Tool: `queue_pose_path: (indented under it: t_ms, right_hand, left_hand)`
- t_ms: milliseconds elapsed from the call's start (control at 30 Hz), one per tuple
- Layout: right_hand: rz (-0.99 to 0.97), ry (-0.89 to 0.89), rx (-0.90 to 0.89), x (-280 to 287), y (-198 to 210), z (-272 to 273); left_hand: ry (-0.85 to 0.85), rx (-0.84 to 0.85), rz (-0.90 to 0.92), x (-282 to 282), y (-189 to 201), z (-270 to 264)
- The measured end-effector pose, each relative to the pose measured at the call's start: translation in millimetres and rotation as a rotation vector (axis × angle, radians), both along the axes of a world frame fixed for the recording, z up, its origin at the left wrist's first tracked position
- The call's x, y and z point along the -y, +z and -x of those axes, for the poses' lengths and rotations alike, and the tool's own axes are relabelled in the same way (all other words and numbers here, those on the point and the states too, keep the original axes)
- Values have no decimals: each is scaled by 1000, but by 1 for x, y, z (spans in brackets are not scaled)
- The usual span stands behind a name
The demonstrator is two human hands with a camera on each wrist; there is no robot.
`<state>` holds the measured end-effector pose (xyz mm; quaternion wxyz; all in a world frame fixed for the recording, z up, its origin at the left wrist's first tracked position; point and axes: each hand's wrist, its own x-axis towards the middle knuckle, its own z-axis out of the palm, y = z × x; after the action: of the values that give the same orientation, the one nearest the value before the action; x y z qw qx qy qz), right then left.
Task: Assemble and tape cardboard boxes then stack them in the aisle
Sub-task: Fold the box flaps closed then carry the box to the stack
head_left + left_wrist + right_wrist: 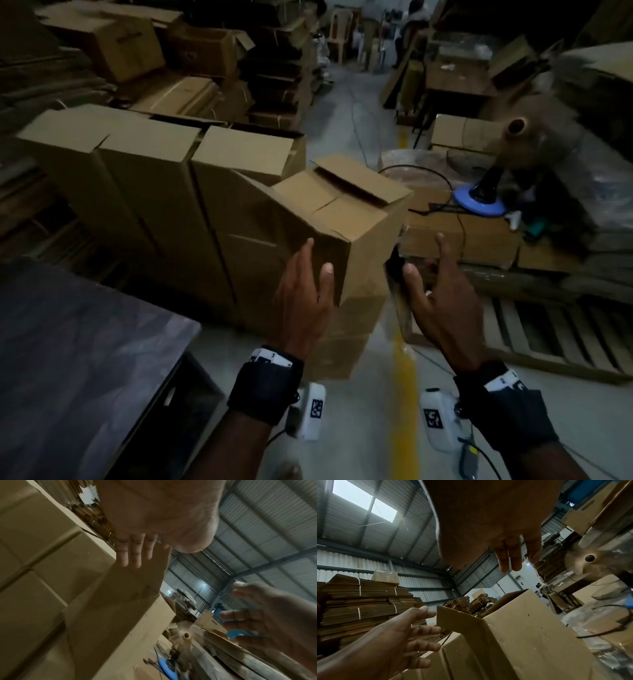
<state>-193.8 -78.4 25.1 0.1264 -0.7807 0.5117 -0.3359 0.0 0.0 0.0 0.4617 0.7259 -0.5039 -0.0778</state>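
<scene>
A brown cardboard box (346,219) sits tilted on top of another box (346,335) at the aisle edge, its top flaps partly raised. My left hand (308,284) lies with straight fingers (133,551) against the box's (111,608) near left face, thumb along the corner. My right hand (435,291) hovers a little to the right of the box with fingers spread, touching nothing. In the right wrist view its fingers (513,555) hang above the box (530,628), and my left hand (402,635) shows beside the flap.
A row of upright assembled boxes (154,178) stands to the left. A dark table (68,359) fills the lower left. On the right are a wooden pallet (548,329), a blue-based stand (479,202) with cables, and a brown roll (517,126). A yellow line (404,377) marks the floor.
</scene>
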Motion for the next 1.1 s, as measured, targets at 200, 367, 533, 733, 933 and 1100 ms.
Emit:
queue_pose_path:
  t_ms: [200, 367, 533, 733, 933, 1100]
  right_hand:
    - [-7, 64, 67, 92, 4, -23]
    - [15, 213, 59, 181, -8, -38]
    - [-9, 352, -20, 264, -21, -46]
    - [-70, 578, -103, 335, -35, -46]
    - [-360, 757, -166, 373, -32, -52]
    - [-640, 848, -128, 393, -31, -64]
  left_hand:
    - [129, -24, 40, 62, -2, -12]
    - [195, -14, 168, 105, -7, -2]
    - [349, 0, 134, 152, -9, 19]
    - [491, 12, -74, 192, -21, 38]
    - [572, -154, -226, 200, -27, 29]
    - [568, -384, -209, 199, -28, 17]
